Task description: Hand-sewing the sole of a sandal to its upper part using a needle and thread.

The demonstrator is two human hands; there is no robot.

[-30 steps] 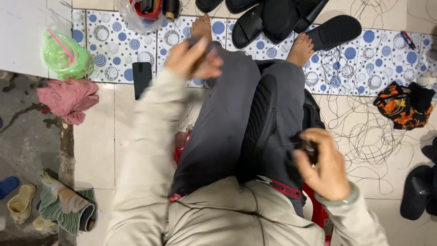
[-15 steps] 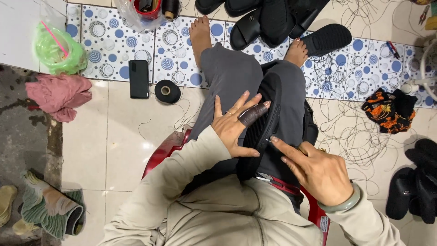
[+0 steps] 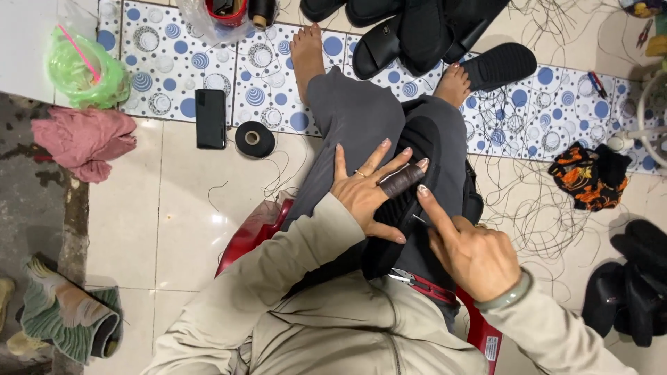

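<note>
Setting: a person sits on a red plastic stool [image 3: 244,235], bare feet resting on a blue-dotted mat [image 3: 167,62].
Slipper: a black slipper [image 3: 410,201] lies along the lap, on grey trousers; it looks light and flexible, a rubbery piece best gripped at the edges.
Left hand [image 3: 365,191]: spread flat, fingers apart, pressing the slipper; a dark wrap covers one finger.
Right hand [image 3: 472,253]: forefinger extended toward the left fingertips, other fingers curled, gripping nothing visible.
Floor: a black phone [image 3: 210,118] and a spool of black thread [image 3: 254,139] lie side by side.
</note>
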